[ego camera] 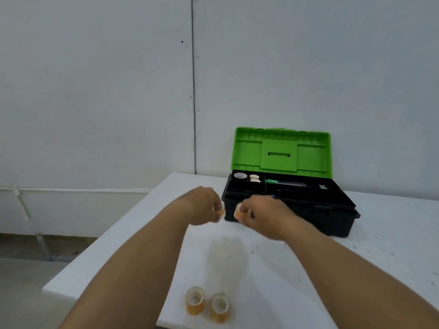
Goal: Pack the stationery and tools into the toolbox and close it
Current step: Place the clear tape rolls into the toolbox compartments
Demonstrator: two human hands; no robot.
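Note:
A black toolbox [332, 224] stands open on the white table, its green lid [280, 153] upright against the wall. Its top tray holds a white tape roll [240, 175], two small pale rolls [254, 178] and a green-handled tool [273, 181]. My right hand [261, 214] is closed on a small orange-and-clear tape roll [238, 213] just in front of the box's left corner. My left hand [204, 205] is beside it, fingers pinched on something small and orange that is mostly hidden. Two more orange tape rolls [195, 300] [220, 307] stand near the table's front edge.
The white table [380, 257] ends at a left edge running diagonally and a near edge below the rolls. A grey wall stands behind the toolbox. The floor and a white pipe [71, 191] are to the left.

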